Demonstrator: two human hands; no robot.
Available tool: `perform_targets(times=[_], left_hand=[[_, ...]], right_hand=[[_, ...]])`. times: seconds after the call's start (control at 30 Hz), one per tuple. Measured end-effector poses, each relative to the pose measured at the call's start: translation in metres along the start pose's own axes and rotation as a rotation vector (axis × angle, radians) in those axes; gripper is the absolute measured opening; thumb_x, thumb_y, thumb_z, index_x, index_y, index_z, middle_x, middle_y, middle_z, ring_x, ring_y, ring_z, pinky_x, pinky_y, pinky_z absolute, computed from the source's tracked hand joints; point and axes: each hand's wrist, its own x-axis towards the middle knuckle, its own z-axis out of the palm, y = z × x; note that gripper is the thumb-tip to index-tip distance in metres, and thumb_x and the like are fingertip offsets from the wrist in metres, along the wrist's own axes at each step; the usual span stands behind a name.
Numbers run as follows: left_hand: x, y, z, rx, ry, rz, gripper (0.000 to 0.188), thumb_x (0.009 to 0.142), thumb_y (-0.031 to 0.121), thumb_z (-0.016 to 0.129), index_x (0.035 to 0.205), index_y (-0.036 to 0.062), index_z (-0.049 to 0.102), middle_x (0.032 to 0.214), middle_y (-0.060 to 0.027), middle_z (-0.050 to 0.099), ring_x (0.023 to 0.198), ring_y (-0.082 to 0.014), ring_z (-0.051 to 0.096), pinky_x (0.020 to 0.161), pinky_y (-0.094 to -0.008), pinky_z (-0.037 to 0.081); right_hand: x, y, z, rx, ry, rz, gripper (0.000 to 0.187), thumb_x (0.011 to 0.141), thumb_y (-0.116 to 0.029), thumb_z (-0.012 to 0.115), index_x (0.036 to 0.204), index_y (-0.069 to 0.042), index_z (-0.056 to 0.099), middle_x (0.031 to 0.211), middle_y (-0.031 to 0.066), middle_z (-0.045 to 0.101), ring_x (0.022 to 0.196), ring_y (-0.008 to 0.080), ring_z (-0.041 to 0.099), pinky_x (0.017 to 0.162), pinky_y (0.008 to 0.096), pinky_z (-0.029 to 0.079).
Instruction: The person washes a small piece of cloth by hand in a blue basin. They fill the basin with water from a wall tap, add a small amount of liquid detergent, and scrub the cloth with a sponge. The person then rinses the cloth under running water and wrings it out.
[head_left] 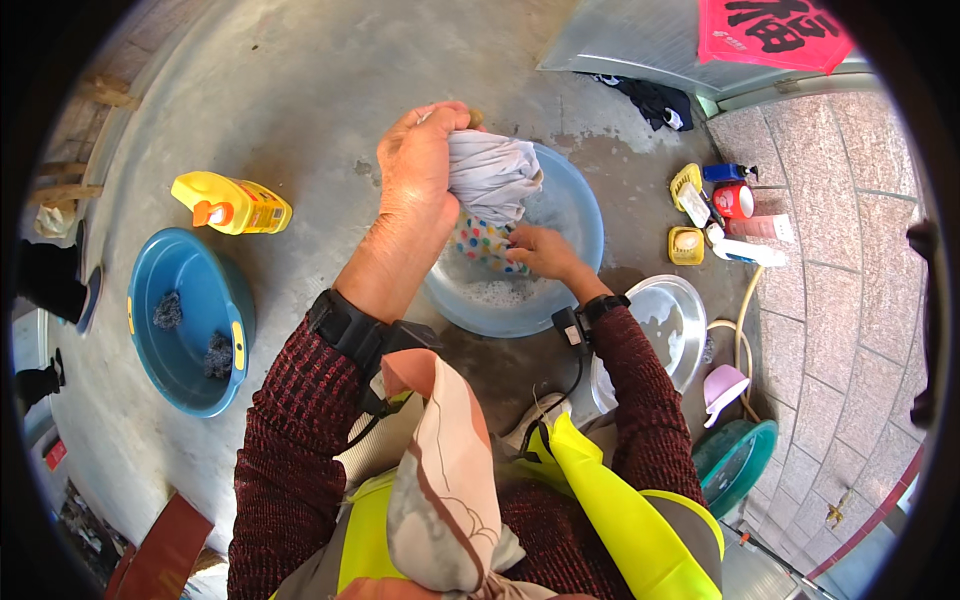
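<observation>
My left hand (422,150) is closed around the top of a wet, bunched light-grey cloth (492,165), lifted above the far part of a blue basin (582,190). A small tan lump (475,118) shows at its fingertips; what it is I cannot make out. Below the grey cloth hangs a white cloth with coloured polka dots (478,245). My right hand (543,250) has its fingers closed on the dotted cloth's right edge, over the basin. Whether grey and dotted parts are one piece, I cannot tell. Suds (500,292) float on the basin's water.
Left stand a yellow bottle (245,205) and a blue tub (200,395) holding dark scrubbers. To the right are a metal basin (688,300), a pink scoop (725,388), a green basin (765,450), a hose (748,300), soap dishes (686,245) and bottles (748,252) by the tiled wall (830,220).
</observation>
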Motion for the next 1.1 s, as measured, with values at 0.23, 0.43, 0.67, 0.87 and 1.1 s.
perform_targets(times=[0.23, 0.43, 0.67, 0.87, 1.1], left_hand=[[-0.002, -0.002, 0.000, 0.031, -0.003, -0.008, 0.017, 0.079, 0.004, 0.055, 0.095, -0.0029, 0.057, 0.090, -0.0134, 0.062, 0.081, -0.0235, 0.063, 0.076, -0.0357, 0.053], [0.000, 0.000, -0.001, 0.022, 0.008, 0.007, 0.016, 0.079, 0.004, 0.056, 0.093, -0.0033, 0.057, 0.089, -0.0136, 0.062, 0.080, -0.0236, 0.062, 0.074, -0.0357, 0.053], [0.001, -0.005, 0.002, 0.030, -0.011, -0.019, 0.015, 0.079, 0.004, 0.056, 0.092, -0.0028, 0.057, 0.089, -0.0134, 0.061, 0.078, -0.0231, 0.062, 0.073, -0.0357, 0.053], [-0.001, -0.003, 0.003, 0.028, -0.014, -0.026, 0.015, 0.079, 0.004, 0.056, 0.092, -0.0025, 0.057, 0.087, -0.0127, 0.061, 0.078, -0.0228, 0.062, 0.073, -0.0353, 0.053], [0.000, -0.003, 0.002, 0.025, -0.020, -0.029, 0.015, 0.078, 0.004, 0.056, 0.092, -0.0024, 0.057, 0.087, -0.0128, 0.061, 0.077, -0.0225, 0.062, 0.072, -0.0349, 0.053]], right_hand=[[0.024, -0.007, 0.048, -0.453, 0.523, -0.018, 0.017, 0.074, -0.022, 0.065, 0.081, -0.009, 0.056, 0.089, 0.0123, 0.060, 0.079, 0.0325, 0.060, 0.069, 0.0437, 0.046], [0.027, -0.002, 0.035, -0.049, 0.125, 0.152, 0.014, 0.071, -0.016, 0.064, 0.076, -0.007, 0.054, 0.080, 0.0116, 0.061, 0.076, 0.0311, 0.060, 0.066, 0.0424, 0.046], [0.006, -0.040, 0.025, 0.039, 0.218, -0.096, 0.015, 0.079, -0.016, 0.059, 0.083, -0.005, 0.049, 0.075, 0.0164, 0.060, 0.072, 0.0342, 0.061, 0.063, 0.0418, 0.047], [0.014, -0.040, -0.022, 0.087, 0.457, -0.055, 0.024, 0.087, -0.022, 0.053, 0.095, -0.001, 0.045, 0.081, 0.0236, 0.059, 0.071, 0.0388, 0.057, 0.062, 0.0415, 0.045], [0.006, -0.008, 0.023, -0.111, 0.353, 0.007, 0.020, 0.085, -0.021, 0.052, 0.096, -0.009, 0.041, 0.074, 0.0200, 0.060, 0.071, 0.0404, 0.059, 0.061, 0.0493, 0.044]])
